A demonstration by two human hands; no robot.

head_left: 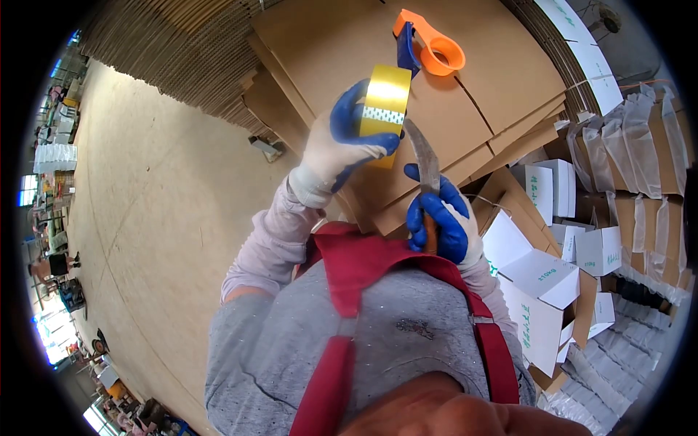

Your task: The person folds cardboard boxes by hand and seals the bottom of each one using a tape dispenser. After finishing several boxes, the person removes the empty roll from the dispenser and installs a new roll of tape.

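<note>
My left hand (338,142), in a white glove with blue coated fingers, holds a roll of yellow tape (385,94) upright between thumb and fingers. A white patterned band crosses the tape. In a matching glove, my right hand (443,221) is wrapped round the wooden handle of a knife (427,163). The knife's worn, curved metal blade points up, its tip close beside the roll's right edge. Just beyond the roll, an orange and blue tape dispenser (440,54) lies on the flat brown cardboard (465,109).
Stacked cardboard sheets (174,54) stand at the upper left. White boxes with green print (542,276) lie at the right, some open, near cartons with plastic liners (640,152). Concrete floor (160,218) extends at the left, with a distant person (54,265) at its far side.
</note>
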